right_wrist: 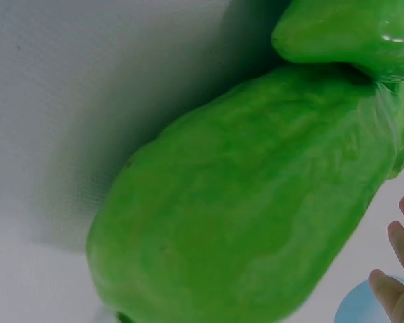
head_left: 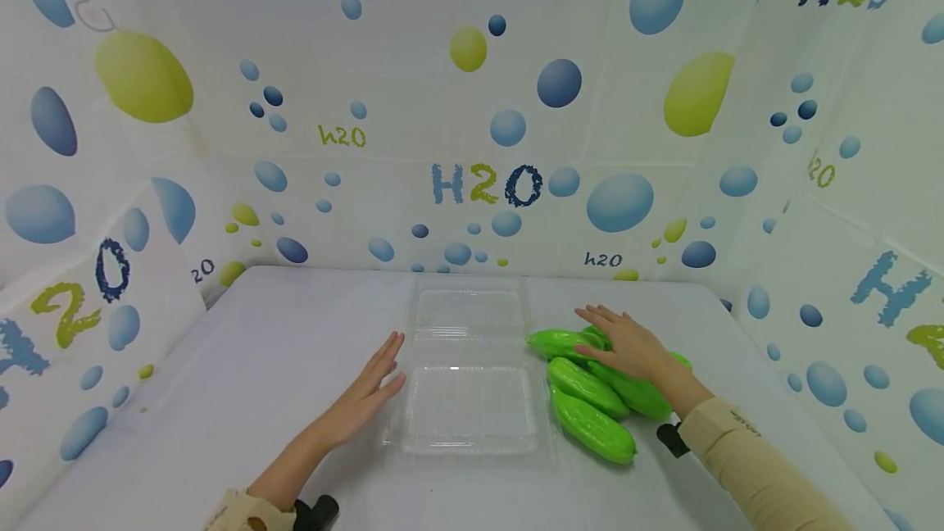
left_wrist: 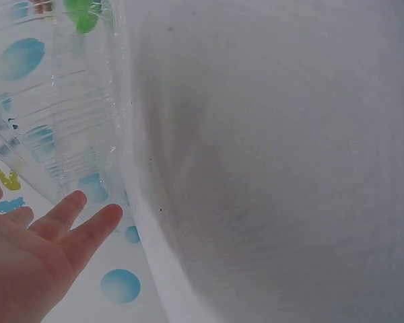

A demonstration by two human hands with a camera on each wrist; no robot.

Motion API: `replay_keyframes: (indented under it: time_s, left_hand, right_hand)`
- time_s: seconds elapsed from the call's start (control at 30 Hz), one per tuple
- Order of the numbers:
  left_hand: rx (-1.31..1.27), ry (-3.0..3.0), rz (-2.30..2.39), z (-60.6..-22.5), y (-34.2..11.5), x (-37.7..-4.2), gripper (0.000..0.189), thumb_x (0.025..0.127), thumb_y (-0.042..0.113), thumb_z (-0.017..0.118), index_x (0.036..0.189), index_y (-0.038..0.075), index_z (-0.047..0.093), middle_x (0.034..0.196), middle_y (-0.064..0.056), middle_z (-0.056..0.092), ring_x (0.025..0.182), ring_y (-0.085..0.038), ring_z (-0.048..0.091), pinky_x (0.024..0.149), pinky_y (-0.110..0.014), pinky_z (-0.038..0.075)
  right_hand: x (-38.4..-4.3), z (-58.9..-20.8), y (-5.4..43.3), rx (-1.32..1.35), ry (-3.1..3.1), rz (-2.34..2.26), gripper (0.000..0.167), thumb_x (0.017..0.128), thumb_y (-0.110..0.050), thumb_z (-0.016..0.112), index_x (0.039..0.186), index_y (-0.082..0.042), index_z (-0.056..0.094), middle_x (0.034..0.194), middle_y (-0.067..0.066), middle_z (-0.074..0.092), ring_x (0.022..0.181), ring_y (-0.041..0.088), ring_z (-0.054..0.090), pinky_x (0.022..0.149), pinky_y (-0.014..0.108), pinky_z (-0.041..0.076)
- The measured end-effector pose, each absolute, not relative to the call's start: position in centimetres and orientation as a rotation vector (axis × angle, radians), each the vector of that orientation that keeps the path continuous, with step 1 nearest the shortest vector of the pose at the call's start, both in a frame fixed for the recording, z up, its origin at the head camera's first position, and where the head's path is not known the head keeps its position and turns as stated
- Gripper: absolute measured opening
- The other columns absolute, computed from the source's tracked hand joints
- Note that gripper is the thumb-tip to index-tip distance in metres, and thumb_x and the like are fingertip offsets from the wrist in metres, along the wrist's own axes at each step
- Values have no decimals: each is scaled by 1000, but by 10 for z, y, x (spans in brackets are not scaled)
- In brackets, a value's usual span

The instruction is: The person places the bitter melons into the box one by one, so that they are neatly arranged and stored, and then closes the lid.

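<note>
A clear plastic clamshell box (head_left: pixel 470 412) lies unfolded in the middle of the table, its two halves one behind the other. My left hand (head_left: pixel 361 401) is held beside the box's left edge with straight fingers and nothing in it. To the right of the box lies a pile of several glossy, bright green, elongated vegetables (head_left: pixel 592 426), tapered at one end. Over the back of this pile my right hand (head_left: pixel 628 348) spreads its fingers, overlapping some of them. One plump green vegetable (right_wrist: pixel 236 208) fills most of the right wrist view, with the right fingertips (right_wrist: pixel 388 291) at its edge.
The white-covered table (head_left: pixel 295 351) carries the box and the pile. White sheets (head_left: pixel 413 105) printed with blue and lime drops and H2O lettering stand behind it and along both sides. A dark wrist device (head_left: pixel 317 512) sits by the left sleeve.
</note>
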State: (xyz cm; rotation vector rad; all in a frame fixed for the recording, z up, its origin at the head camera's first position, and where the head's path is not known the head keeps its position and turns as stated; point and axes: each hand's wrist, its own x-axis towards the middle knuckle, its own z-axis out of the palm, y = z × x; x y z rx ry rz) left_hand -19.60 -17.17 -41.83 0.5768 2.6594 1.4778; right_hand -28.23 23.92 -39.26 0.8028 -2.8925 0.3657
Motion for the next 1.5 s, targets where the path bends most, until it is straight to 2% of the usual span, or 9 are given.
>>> replay_keyframes:
  time_s: [0.47, 0.83, 1.07, 1.3, 1.5]
  left_hand:
    - [550, 2544, 1569, -420, -168, -192, 61, 98, 29, 40, 148, 19, 7, 153, -11, -3, 132, -43, 21, 101, -59, 20]
    - [563, 2546, 1585, -427, -169, -193, 59, 99, 21, 39, 148, 18, 7, 153, -12, -2, 130, -44, 25, 101, -62, 17]
    - [549, 2548, 1583, -429, -167, -192, 59, 99, 22, 39, 148, 17, 8, 153, -12, -2, 131, -43, 22, 102, -61, 14]
    - [521, 2535, 1593, -429, -166, -190, 59, 98, 20, 40, 148, 15, 9, 153, -11, -2, 137, -36, 8, 104, -58, 12]
    - [524, 2532, 1590, -432, -166, -190, 59, 98, 19, 40, 148, 14, 9, 153, -12, -3, 136, -38, 10, 104, -59, 13]
  right_hand:
    - [-283, -400, 244, 755, -2922, 390, 67, 87, -52, 52, 139, -11, 40, 140, 18, 39, 129, 38, 32, 103, 57, 21]
    - [-286, -405, 245, 768, -2928, 398, 67, 87, -53, 51, 139, -11, 41, 139, 18, 40, 128, 38, 33, 101, 58, 22]
    - [-286, -406, 245, 782, -2928, 406, 66, 88, -50, 53, 138, -9, 41, 139, 19, 39, 128, 39, 33, 101, 59, 22]
    - [-286, -408, 245, 774, -2941, 397, 65, 88, -51, 53, 138, -10, 42, 138, 18, 40, 128, 39, 33, 101, 58, 22]
    - [-287, -411, 246, 770, -2945, 412, 65, 87, -49, 54, 137, -9, 43, 138, 19, 41, 128, 39, 32, 101, 58, 22]
